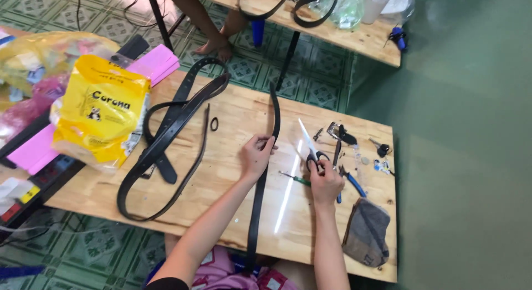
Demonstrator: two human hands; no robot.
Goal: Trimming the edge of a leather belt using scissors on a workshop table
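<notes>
Now my left hand (256,155) pinches the black belt (268,157) mid-bench, keeping it flat toward the near edge, while my right hand (325,182) closes on the scissors (310,148) by the pliers (350,182), blades pointing away.

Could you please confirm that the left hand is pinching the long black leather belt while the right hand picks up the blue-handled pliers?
Not quite: in the head view the right hand grips the black-handled scissors, not the pliers. The left hand does pinch the long black leather belt.
</notes>
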